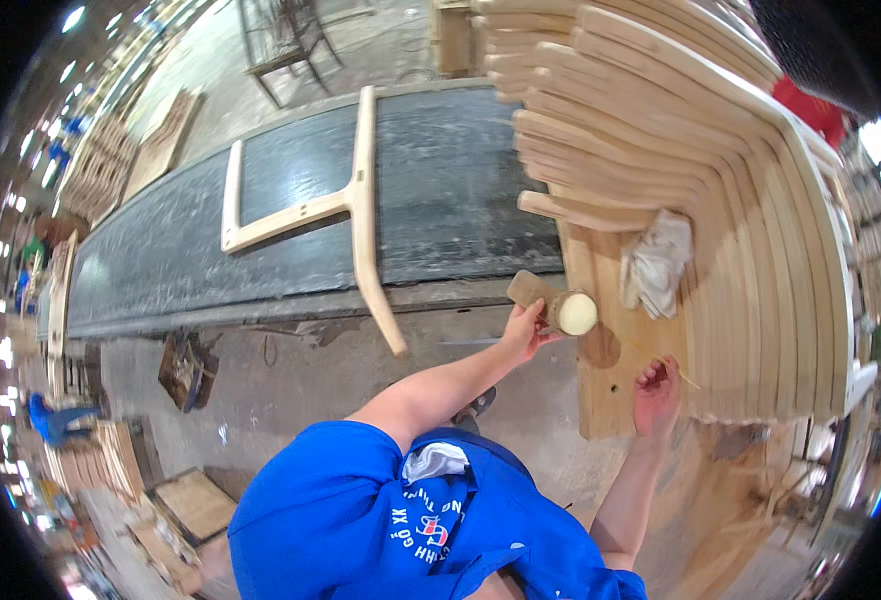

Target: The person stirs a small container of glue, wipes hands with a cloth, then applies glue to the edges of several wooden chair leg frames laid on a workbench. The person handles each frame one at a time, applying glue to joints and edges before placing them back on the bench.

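My left hand (528, 334) is closed on a round cup (575, 314) with a pale cream top or filling, beside the wooden board (598, 385). A flat, rounded brown piece (529, 289) juts out beyond my fingers; whether it belongs to the cup I cannot tell. Over the board's right side, my right hand (657, 392) has curled fingers, with a thin yellow stick (691, 380) passing at the fingertips. On the dark-topped bench (440, 200) lies a pale wooden frame (362, 205) with two legs joined by a rail.
Curved wooden parts (750, 250) stand stacked in a row on the right. A crumpled white cloth (657, 263) lies against them. A metal-framed chair (285, 45) stands beyond the bench, and a dark box (188, 372) sits on the floor. A person in blue (55, 420) is far left.
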A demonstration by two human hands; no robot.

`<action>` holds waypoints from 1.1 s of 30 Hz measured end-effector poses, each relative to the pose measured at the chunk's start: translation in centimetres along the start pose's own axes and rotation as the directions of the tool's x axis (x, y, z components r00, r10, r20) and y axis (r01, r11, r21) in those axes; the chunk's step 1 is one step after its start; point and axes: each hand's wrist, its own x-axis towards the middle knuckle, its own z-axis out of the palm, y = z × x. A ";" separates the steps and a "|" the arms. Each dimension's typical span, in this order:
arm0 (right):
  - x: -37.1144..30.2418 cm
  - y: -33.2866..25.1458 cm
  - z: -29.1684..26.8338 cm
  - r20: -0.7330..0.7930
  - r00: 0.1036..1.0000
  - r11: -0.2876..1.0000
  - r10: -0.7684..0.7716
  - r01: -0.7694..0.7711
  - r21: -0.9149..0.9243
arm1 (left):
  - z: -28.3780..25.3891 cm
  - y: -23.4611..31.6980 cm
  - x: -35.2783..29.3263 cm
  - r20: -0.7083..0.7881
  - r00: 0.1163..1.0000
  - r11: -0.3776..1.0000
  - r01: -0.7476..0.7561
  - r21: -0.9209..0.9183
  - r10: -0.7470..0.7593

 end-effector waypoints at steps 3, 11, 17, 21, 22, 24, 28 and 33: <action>0.3 1.7 5.0 0.127 0.992 0.981 -0.007 0.032 -0.191 | -3.8 5.7 -1.1 0.116 0.991 0.972 -0.035 -0.232 0.064; 2.1 11.7 20.7 0.591 0.802 0.780 0.088 0.313 -0.541 | -12.6 17.5 -10.0 -0.027 0.975 0.942 -0.222 -0.252 0.222; -0.9 23.6 33.3 0.790 0.556 0.731 0.258 0.422 -0.536 | -22.3 23.7 -16.3 -0.196 0.896 0.802 -0.444 -0.400 0.399; -3.4 32.1 40.1 0.887 0.353 0.481 0.298 0.747 -0.459 | -27.6 28.3 -19.3 -0.173 0.855 0.775 -0.517 -0.363 0.489; -4.1 34.3 41.5 0.905 0.307 0.433 0.293 0.802 -0.412 | -28.8 29.6 -19.9 -0.169 0.874 0.780 -0.484 -0.398 0.456; -4.8 38.8 44.1 0.960 0.162 0.355 0.230 0.904 -0.238 | -31.2 32.3 -20.9 -0.254 0.883 0.815 -0.464 -0.346 0.395; -7.0 46.0 48.5 0.922 0.230 0.339 0.310 0.880 -0.334 | -37.4 37.0 -22.5 -0.321 0.863 0.829 -0.481 -0.285 0.391; -7.7 52.1 52.3 0.882 0.276 0.363 0.381 0.833 -0.418 | -42.4 41.1 -23.5 -0.332 0.851 0.821 -0.501 -0.274 0.408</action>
